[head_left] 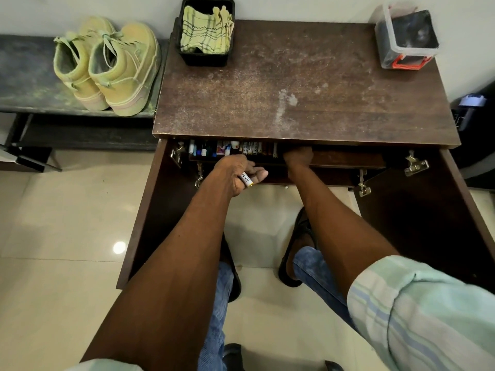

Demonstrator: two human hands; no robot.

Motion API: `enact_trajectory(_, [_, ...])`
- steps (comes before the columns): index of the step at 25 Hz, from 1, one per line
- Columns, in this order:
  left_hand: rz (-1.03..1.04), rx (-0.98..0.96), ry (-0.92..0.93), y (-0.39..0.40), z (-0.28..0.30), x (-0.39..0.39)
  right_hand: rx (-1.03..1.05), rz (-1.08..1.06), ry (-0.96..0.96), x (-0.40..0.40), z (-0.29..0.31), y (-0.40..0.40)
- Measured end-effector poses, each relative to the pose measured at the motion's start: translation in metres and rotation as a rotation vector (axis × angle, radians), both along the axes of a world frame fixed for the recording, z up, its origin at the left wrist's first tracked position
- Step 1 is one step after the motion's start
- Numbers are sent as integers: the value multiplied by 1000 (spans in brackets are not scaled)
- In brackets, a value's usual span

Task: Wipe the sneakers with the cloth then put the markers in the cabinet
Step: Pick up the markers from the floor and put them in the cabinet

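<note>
Pale floor tiles, dusty wooden cabinet (302,84) with both doors swung open. Looks like the wiping's done: sneakers (107,65) parked on the bench (24,84), cloth (206,30) back in its black tub. Markers (233,149) already line the shelf (a decent row). Left hand (238,174) grips one more marker (247,180); right hand (297,156) reaches inside, fingers hidden, so can't tell its grip.

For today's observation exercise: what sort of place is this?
Probably a home entryway or hall: pale green sneakers on a low dark bench, a brown wooden cabinet against the wall, glossy floor tiles.
</note>
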State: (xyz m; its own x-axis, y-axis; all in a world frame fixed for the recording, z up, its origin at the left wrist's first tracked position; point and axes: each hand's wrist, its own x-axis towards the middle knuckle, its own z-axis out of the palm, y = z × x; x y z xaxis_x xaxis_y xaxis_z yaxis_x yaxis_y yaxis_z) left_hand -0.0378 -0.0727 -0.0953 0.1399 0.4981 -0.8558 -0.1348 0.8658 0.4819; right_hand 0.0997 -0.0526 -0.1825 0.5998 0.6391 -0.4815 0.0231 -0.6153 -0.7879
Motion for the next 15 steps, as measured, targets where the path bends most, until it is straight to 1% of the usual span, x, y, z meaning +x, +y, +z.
enact_trajectory(1, [-25,-1,20,0,-4,0,35,-77,153,-1,5,-6])
enact_trajectory(2, [-36,-20,13,-2,-2,2,21,-86,314,-2,6,-13])
enact_trajectory(4, [-43,-27,-1,-4,-1,7,-94,50,582,-2,10,-30])
enact_trajectory(6, [-47,-28,9,-4,1,10,-157,132,721,-4,13,-45])
enact_trajectory(8, [-50,-11,18,-3,0,12,-117,45,806,-5,12,-51])
enact_trajectory(9, [-34,-12,17,-2,1,11,-113,1,778,-2,12,-49])
enact_trajectory(10, [-28,-7,13,-2,2,11,-105,-32,710,1,9,-45])
enact_trajectory(15, [-9,4,14,-4,4,9,-50,-47,280,24,15,-17])
